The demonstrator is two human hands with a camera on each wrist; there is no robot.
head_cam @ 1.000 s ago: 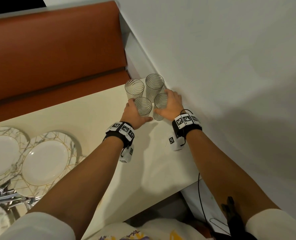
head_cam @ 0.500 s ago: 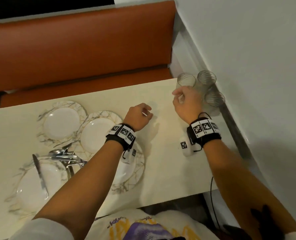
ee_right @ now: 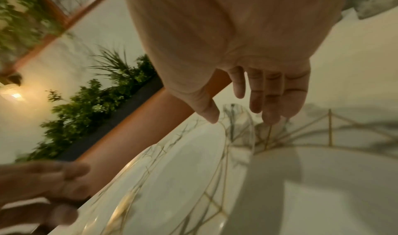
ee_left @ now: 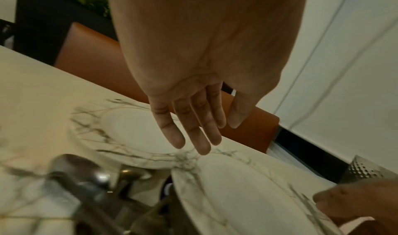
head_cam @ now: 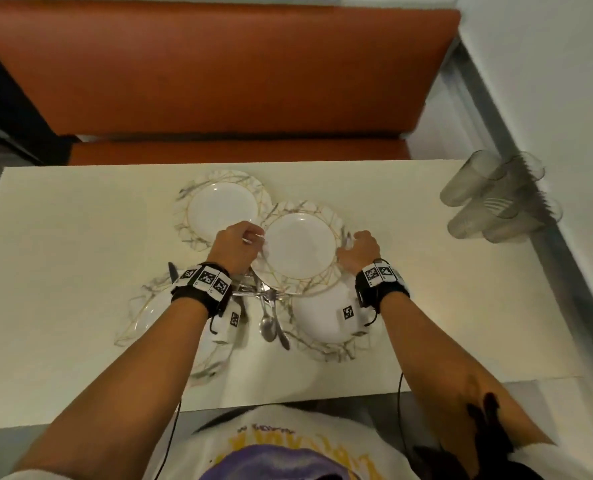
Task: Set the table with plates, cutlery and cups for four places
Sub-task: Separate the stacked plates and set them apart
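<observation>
Head view showed little of the task done: nearest the person, two marbled plates and the cutlery lay bunched mid-worktop. Beyond, the left hand and right hand, fingers fairly straight, reached either rim of a third plate, apparently gripping nothing yet. Farthest, four cups clustered at the wall corner, undistributed.

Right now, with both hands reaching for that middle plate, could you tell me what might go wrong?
The plate overlaps its neighbours, so lifting it could drag the far plate or clink against the near one. The cutlery lies piled across plate rims just below it and could slide off. Both the left hand and right hand look open, so the grip may not be secure yet.
</observation>
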